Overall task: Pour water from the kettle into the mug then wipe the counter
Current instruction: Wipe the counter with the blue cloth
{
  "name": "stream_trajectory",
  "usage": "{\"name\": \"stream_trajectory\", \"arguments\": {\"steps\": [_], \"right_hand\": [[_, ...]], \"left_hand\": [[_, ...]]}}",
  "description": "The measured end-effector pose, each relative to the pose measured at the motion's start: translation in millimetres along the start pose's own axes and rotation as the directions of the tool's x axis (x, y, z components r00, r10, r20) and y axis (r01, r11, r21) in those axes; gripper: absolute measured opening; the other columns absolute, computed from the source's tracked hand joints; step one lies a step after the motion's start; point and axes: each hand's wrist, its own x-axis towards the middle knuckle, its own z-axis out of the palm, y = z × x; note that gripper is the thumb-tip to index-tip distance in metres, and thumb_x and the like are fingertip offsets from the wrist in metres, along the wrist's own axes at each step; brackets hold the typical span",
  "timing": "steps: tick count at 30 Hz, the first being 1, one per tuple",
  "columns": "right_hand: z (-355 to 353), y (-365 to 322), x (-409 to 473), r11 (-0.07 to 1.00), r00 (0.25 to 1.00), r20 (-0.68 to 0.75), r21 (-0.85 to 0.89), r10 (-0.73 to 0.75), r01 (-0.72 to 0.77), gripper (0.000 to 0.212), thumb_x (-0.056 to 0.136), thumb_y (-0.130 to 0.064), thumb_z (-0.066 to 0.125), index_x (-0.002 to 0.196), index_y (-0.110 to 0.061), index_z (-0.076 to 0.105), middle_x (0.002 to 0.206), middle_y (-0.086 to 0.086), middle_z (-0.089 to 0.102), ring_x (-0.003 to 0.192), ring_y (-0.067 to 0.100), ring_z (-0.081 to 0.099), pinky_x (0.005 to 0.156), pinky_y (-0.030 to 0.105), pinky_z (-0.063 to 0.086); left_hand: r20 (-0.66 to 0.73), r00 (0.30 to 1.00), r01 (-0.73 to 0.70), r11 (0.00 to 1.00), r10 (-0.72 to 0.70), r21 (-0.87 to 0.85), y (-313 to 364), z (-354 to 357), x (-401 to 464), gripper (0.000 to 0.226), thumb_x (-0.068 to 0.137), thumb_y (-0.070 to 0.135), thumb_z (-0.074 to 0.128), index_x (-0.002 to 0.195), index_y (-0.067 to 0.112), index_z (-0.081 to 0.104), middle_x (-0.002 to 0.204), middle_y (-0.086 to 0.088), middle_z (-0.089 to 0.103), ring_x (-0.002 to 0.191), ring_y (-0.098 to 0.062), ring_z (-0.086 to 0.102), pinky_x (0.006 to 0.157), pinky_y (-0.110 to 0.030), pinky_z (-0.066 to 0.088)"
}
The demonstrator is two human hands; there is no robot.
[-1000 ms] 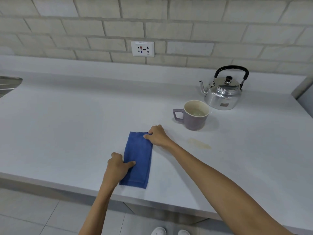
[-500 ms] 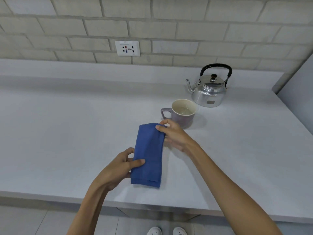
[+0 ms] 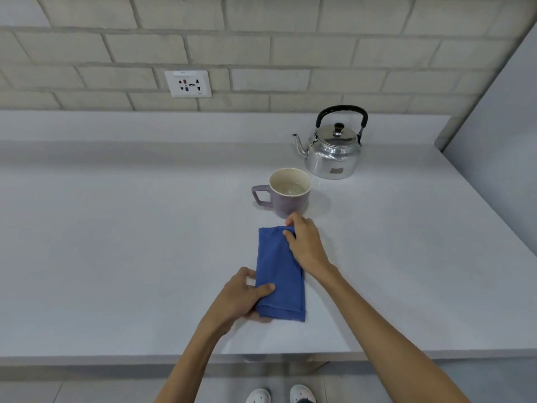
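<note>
A folded blue cloth (image 3: 279, 274) lies lengthwise on the pale counter (image 3: 116, 242), just in front of the mug. My left hand (image 3: 242, 295) pinches its near left corner. My right hand (image 3: 305, 242) grips its far right corner, close to the mug's base. The purple mug (image 3: 287, 194) stands upright, handle to the left, with water in it. Behind it to the right stands the shiny steel kettle (image 3: 332, 149), black handle up, spout pointing left.
A brick wall with a white socket plate (image 3: 188, 83) rises behind the counter. A grey side wall (image 3: 499, 135) closes the right end. The counter's front edge runs below my forearms, and white shoes (image 3: 279, 395) show on the floor.
Both hands have carried the cloth to the right, up off the counter and down again in front of the mug. The yellowish spill seen earlier right of the cloth no longer shows.
</note>
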Motion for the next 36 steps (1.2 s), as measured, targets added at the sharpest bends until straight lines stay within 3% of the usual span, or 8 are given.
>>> {"name": "stream_trajectory", "arguments": {"steps": [2, 5, 9, 12, 16, 22, 28, 36], "right_hand": [[4.9, -4.1, -6.7, 0.978, 0.992, -0.105, -0.203, -0.063, 0.04, 0.018, 0.091, -0.008, 0.052, 0.108, -0.007, 0.052, 0.11, 0.011, 0.056, 0.103, 0.027, 0.045, 0.087, 0.037, 0.041], [20.3, -19.0, -20.1, 0.966, 0.978, -0.198, -0.26, -0.065, 0.012, 0.026, 0.092, -0.009, 0.045, 0.118, -0.008, 0.05, 0.12, 0.01, 0.05, 0.109, 0.027, 0.042, 0.089, 0.036, 0.041], [53.6, -28.0, -36.9, 0.959, 1.0, -0.026, -0.283, 0.015, -0.022, 0.044, 0.1, -0.02, 0.034, 0.141, -0.004, 0.033, 0.15, 0.015, 0.031, 0.139, 0.03, 0.026, 0.115, 0.039, 0.021], [61.4, -24.5, -43.1, 0.93, 1.0, 0.017, -0.366, -0.021, 0.026, 0.051, 0.101, -0.026, 0.027, 0.147, -0.005, 0.023, 0.158, 0.016, 0.018, 0.146, 0.031, 0.013, 0.119, 0.044, 0.005], [54.1, -18.4, -55.5, 0.929, 0.991, 0.088, -0.35, -0.098, 0.123, 0.056, 0.1, -0.038, 0.024, 0.15, -0.012, 0.018, 0.159, 0.011, 0.011, 0.148, 0.027, 0.003, 0.117, 0.042, -0.007], [22.8, 10.0, -92.4, 0.91, 0.987, 0.078, -0.382, -0.14, 0.16, 0.057, 0.093, -0.038, 0.036, 0.145, -0.013, 0.035, 0.154, 0.009, 0.03, 0.144, 0.028, 0.021, 0.115, 0.051, 0.015], [-5.3, 50.2, -69.4, 0.908, 0.993, 0.078, -0.405, -0.084, 0.108, 0.059, 0.096, -0.04, 0.032, 0.15, -0.021, 0.016, 0.16, 0.002, 0.01, 0.148, 0.018, -0.001, 0.117, 0.029, -0.007], [15.9, 32.7, -30.0, 0.902, 0.989, 0.125, -0.412, -0.082, 0.127, 0.059, 0.096, -0.04, 0.029, 0.15, -0.02, 0.015, 0.161, 0.003, 0.01, 0.148, 0.02, 0.001, 0.116, 0.032, -0.007]], "left_hand": [[-0.145, 0.983, -0.063, 0.944, 0.115, 0.325, -0.5, -4.0, -3.3, 0.034, 0.084, 0.043, 0.063, 0.096, 0.014, 0.052, 0.072, -0.009, 0.072, 0.058, -0.024, 0.069, 0.059, -0.034, 0.059], [-0.335, 0.843, -0.061, 0.693, 0.421, 0.718, -3.5, -8.9, 2.5, 0.029, 0.093, 0.044, 0.044, 0.096, 0.017, 0.052, 0.077, -0.003, 0.065, 0.067, -0.021, 0.061, 0.062, -0.034, 0.051], [-0.241, 0.707, -0.243, 0.548, 0.665, 0.801, -4.8, -8.4, 24.4, 0.022, 0.098, 0.016, 0.039, 0.11, 0.01, 0.056, 0.105, -0.007, 0.062, 0.093, -0.024, 0.054, 0.074, -0.033, 0.043], [-0.217, 0.705, -0.251, 0.524, 0.675, 0.814, -12.0, -10.0, 39.5, 0.032, 0.097, 0.01, 0.039, 0.125, 0.005, 0.053, 0.132, -0.013, 0.053, 0.121, -0.028, 0.047, 0.097, -0.037, 0.039], [-0.214, 0.716, -0.23, 0.513, 0.665, 0.827, -23.4, -8.0, 47.3, 0.041, 0.098, 0.012, 0.036, 0.138, 0.004, 0.042, 0.148, -0.016, 0.038, 0.139, -0.027, 0.031, 0.115, -0.04, 0.021], [-0.219, 0.689, -0.244, 0.506, 0.69, 0.827, -30.0, -8.4, 50.4, 0.042, 0.099, 0.015, 0.038, 0.139, 0.005, 0.04, 0.149, -0.013, 0.038, 0.14, -0.026, 0.03, 0.117, -0.038, 0.017], [-0.223, 0.667, -0.24, 0.488, 0.711, 0.839, -31.6, -7.3, 51.7, 0.046, 0.096, 0.022, 0.032, 0.137, 0.006, 0.044, 0.147, -0.012, 0.041, 0.139, -0.026, 0.034, 0.116, -0.037, 0.018], [-0.21, 0.663, -0.23, 0.462, 0.719, 0.856, -34.5, -7.4, 51.8, 0.051, 0.095, 0.026, 0.032, 0.142, 0.008, 0.036, 0.152, -0.009, 0.033, 0.143, -0.021, 0.024, 0.117, -0.035, 0.01]]}}
